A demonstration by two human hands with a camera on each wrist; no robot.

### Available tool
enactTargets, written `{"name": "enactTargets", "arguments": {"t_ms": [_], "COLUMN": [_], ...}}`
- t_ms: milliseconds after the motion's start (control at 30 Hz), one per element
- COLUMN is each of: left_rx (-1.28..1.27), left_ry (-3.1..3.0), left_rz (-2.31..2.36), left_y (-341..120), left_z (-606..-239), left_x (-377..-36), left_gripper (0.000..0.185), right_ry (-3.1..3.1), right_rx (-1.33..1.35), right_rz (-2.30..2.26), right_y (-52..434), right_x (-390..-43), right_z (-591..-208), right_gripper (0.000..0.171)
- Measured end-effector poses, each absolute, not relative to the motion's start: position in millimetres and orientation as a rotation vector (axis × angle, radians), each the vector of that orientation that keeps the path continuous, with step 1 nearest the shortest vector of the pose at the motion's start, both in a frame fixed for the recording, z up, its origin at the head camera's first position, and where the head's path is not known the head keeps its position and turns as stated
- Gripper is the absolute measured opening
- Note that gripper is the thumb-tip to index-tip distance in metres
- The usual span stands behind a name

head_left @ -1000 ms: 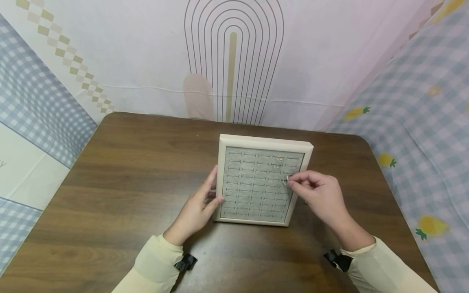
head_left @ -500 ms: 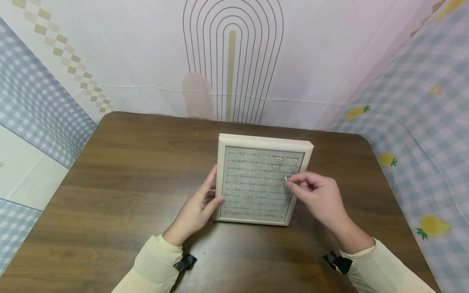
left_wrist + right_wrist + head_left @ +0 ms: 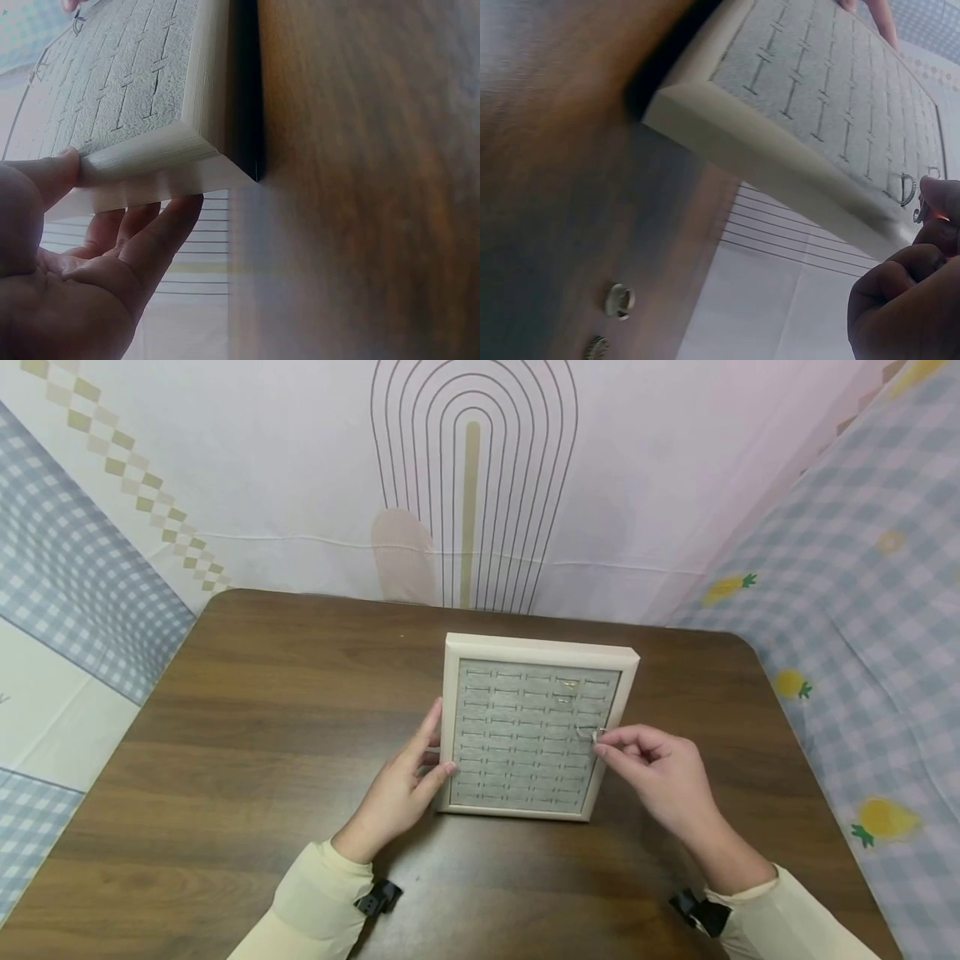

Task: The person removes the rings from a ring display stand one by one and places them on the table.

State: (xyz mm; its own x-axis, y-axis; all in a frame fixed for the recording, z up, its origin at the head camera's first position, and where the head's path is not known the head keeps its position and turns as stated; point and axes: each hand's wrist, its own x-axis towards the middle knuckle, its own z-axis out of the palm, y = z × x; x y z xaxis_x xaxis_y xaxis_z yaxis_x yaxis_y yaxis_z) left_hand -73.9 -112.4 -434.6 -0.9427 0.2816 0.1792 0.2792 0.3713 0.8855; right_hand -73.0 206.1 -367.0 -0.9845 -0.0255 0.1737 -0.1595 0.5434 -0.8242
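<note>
With left hand (image 3: 401, 785) fingers straight, bracing the ring tray (image 3: 461, 653) frame, the right hand (image 3: 660, 772) apparently pinches a ring (image 3: 597, 735) just beyond its fingertips; steady downward seating into the slot suits best.

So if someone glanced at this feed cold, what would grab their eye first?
Probably the cream-framed ring tray with its grey slotted insert, mid-table. Next, the right hand pinching a small ring at the tray's right edge, while the left hand rests against its left side. Two more rings lie loose on the wooden table.
</note>
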Motion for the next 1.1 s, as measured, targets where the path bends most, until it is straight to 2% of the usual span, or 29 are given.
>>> {"name": "enactTargets", "arguments": {"t_ms": [1100], "left_rx": [0.523], "left_ry": [2.616], "left_rz": [1.66], "left_y": [-112], "left_z": [-435], "left_x": [-74], "left_gripper": [0.09], "right_ry": [-2.732], "right_rx": [0.009], "right_rz": [1.344], "right_y": [227], "right_x": [-57], "right_z": [-386], "right_gripper": [0.01]}}
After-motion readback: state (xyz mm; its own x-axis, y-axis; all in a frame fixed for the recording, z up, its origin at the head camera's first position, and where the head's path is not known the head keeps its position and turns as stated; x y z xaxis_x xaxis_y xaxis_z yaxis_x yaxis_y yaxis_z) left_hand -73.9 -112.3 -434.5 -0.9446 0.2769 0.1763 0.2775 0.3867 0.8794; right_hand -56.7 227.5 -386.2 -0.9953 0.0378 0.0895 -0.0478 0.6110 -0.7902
